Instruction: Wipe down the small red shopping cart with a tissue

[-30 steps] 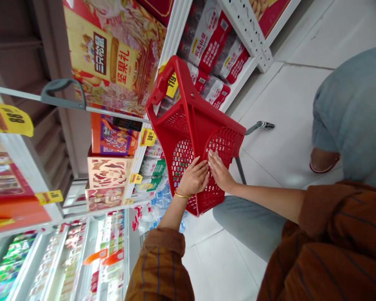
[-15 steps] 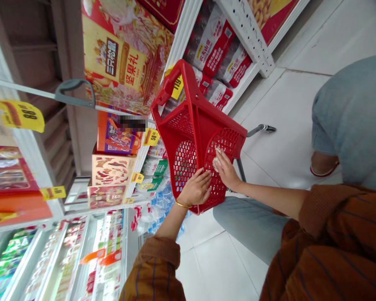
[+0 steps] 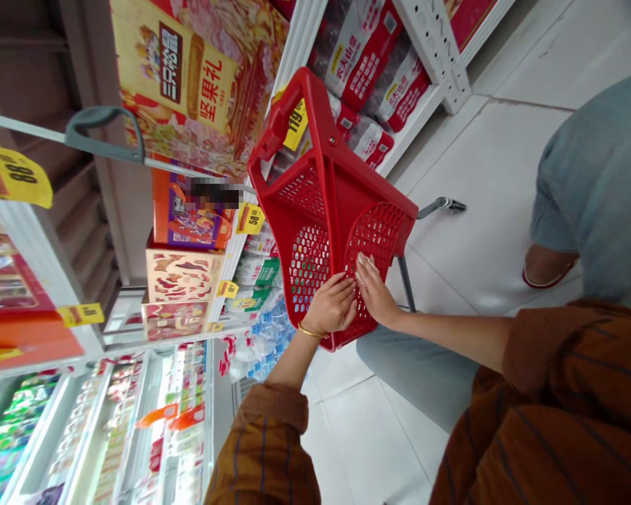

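Note:
In the head view, my left hand (image 3: pixel 332 306), with a gold bangle at the wrist, has its fingers bent and drawn together; what they may hold is hidden. Beside it, my right hand (image 3: pixel 377 298) has its fingers close together over a small whitish crumpled piece (image 3: pixel 365 265), perhaps tissue or thin film. The two hands almost meet at their fingers. Behind and below them stands a red plastic shopping basket (image 3: pixel 341 161) with perforated sides, a handle at its upper end and grey legs with a wheel.
The view is turned sideways. Shelving holds gift boxes (image 3: pixel 194 77), shrink-wrapped bottles (image 3: pixel 355 52) and yellow price tags (image 3: pixel 251 219). A grey-handled rod (image 3: pixel 105 133) crosses at the left. My jeans-clad leg (image 3: pixel 415 379) is close to the basket on the tiled floor (image 3: pixel 368 435).
My left fingers have gone from nearly straight to more bent, and my hands have come closer together. The shelves and basket have shifted slightly as the view moved.

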The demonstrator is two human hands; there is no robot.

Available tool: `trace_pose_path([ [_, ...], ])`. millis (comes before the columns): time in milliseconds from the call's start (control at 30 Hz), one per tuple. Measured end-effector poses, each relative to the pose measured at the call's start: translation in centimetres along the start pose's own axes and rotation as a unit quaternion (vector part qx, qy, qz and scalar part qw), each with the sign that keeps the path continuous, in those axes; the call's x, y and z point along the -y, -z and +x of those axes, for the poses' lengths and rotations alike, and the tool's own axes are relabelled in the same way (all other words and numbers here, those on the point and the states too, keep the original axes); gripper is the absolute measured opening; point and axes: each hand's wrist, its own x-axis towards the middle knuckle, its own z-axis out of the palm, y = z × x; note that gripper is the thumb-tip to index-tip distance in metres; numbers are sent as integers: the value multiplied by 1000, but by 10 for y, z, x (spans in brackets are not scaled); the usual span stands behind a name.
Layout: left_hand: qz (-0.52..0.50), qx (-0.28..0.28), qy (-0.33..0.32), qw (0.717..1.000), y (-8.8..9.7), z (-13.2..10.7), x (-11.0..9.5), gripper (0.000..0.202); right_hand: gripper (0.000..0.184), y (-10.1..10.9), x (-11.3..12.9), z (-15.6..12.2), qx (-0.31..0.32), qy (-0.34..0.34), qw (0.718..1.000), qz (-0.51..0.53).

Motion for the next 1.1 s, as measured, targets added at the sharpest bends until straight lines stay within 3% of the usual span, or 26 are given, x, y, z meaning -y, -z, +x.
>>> trace_pose_path([
  [433,75,103,-21,992,3,7,-10,31,59,14,-7,-45,103,35,994,28],
  [600,93,193,-44,976,1,18,-23,38,56,28,-22,-25,39,-51,998,12],
  [767,106,220,-28,969,-4,24,-23,35,57,19,-33,-3,-8,-82,997,10],
  [933,90,224,-26,970,-6,22,-21,29,55,5,-32,-17,12,-71,997,9],
  [1100,75,224,-24,971,-8,22,-21,27,57,5,-28,-35,34,-69,997,8],
])
